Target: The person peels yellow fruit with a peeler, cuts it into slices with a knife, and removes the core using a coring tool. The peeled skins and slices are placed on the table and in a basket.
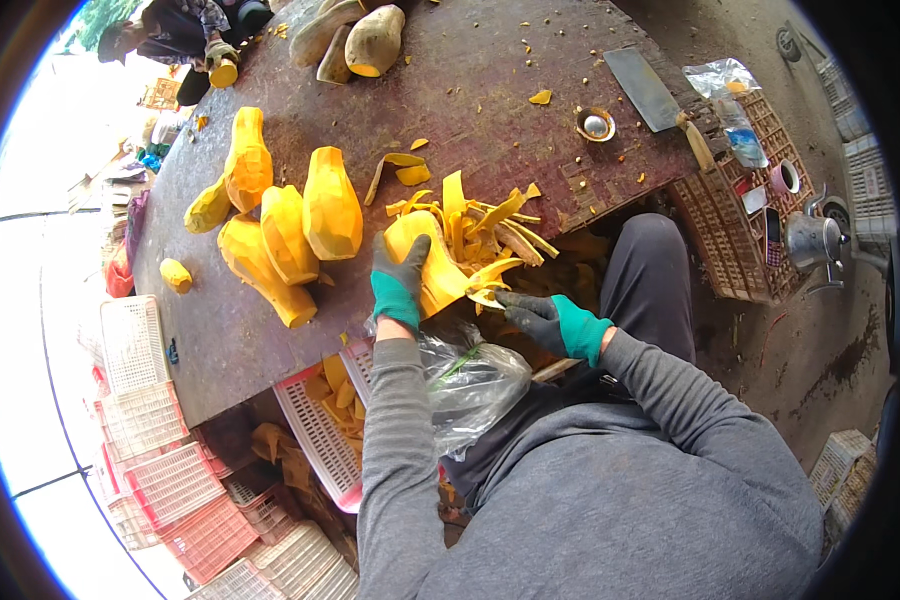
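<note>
My left hand (399, 281), in a dark glove with a green cuff, grips a partly peeled orange squash (427, 251) at the table's near edge. Its thumb lies over the flesh. At the squash's near end, my right hand (551, 321), gloved alike, closes on a small peeler (487, 298), mostly hidden by fingers and peel. Strips of peel (495, 225) are heaped just beyond the squash. To the left, several peeled squashes (333, 204) rest on the table, with a small peeled piece (175, 276) farther out.
Unpeeled squashes (375, 41) lie at the table's (480, 135) far side. A cleaver (645, 90) and a metal bowl (595, 124) sit right. A crate (727, 232) bears a kettle (810, 240) and a mug (785, 178). Another person (172, 37) holds a squash. A plastic bag (472, 375) covers my lap.
</note>
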`<move>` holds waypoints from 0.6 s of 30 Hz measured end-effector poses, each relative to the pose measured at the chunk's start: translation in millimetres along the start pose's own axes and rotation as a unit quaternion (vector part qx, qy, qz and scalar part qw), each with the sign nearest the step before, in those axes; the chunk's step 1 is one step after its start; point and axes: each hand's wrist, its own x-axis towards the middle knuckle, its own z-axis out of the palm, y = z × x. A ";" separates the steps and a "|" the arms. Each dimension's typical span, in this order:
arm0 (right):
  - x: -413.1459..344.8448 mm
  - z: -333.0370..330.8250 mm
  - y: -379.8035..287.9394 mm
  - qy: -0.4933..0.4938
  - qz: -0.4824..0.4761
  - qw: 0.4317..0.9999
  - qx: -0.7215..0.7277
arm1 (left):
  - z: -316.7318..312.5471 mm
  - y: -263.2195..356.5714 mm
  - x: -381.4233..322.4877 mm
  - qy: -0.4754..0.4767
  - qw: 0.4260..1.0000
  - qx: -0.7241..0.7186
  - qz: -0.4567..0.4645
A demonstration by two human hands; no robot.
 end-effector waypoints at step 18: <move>156.4 0.4 8.1 0.013 -0.185 0.928 -0.323 | 6.8 -2.0 -2.7 0.036 0.997 0.050 0.045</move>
